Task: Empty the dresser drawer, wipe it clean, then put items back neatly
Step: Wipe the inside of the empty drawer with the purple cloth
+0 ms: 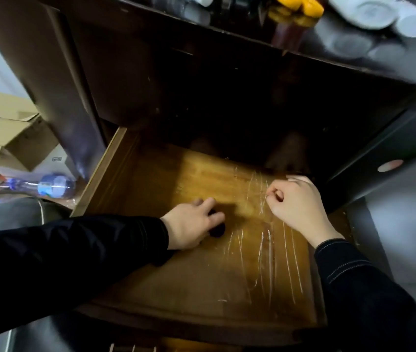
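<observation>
The open drawer (101, 171) holds a creased clear film (265, 246) over its wooden floor toward 3 o'clock and a small dark object (217, 231) at centre, gripped by the left hand (191, 224) with curled fingers. The right hand (299, 205) pinches the film at 2 o'clock. White cups (379, 11) crowd the dresser top (313, 48) at 12 o'clock; cardboard boxes (6, 138) lie at 9.

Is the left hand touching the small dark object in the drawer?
Touching. Head view: the left hand curls its fingers over the dark object on the drawer floor, no gap. The right hand pinches clear film.
</observation>
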`<state>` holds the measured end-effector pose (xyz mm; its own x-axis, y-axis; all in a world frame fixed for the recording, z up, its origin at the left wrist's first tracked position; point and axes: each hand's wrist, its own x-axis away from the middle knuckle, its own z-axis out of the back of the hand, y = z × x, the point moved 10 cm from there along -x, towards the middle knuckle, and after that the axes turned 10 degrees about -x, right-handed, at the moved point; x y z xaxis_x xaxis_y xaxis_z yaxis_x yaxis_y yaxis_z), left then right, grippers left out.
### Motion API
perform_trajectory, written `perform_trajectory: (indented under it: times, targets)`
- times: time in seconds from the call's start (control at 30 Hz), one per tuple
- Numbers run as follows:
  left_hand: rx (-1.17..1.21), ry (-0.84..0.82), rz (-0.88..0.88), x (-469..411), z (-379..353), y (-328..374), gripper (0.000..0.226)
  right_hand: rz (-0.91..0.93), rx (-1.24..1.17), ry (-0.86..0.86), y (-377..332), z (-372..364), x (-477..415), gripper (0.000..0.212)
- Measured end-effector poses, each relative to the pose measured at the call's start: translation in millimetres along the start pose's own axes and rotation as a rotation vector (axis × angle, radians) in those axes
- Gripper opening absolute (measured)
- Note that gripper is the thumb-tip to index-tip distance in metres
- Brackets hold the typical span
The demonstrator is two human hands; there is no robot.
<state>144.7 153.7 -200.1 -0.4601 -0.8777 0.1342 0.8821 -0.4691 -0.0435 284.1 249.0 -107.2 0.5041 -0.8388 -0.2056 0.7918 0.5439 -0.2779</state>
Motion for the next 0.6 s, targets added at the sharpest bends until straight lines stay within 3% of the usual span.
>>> perform_trajectory:
  times: [0.1,0.17,0.27,0.43,0.5,0.6]
  targets:
    - [0.047,-0.043,-0.274,15,-2,42,0.047,0.007,-0.001,-0.005,-2,0,0,0.014]
    - [0.05,-0.044,-0.347,19,-3,52,0.046,0.012,-0.014,-0.006,-2,0,-1,0.015]
    - [0.142,-0.063,-0.235,10,-2,35,0.043,-0.001,-0.024,-0.009,0,-1,-1,0.016]
    - [0.039,0.003,0.175,-5,7,-31,0.049,-0.002,-0.031,-0.008,0,-2,-2,0.018]
    - [-0.002,-0.016,0.138,-2,6,-19,0.049,-0.01,-0.013,-0.006,0,-1,-2,0.019]
    - [0.04,-0.105,-0.083,13,-7,30,0.05,-0.012,-0.002,0.004,1,0,-1,0.02]
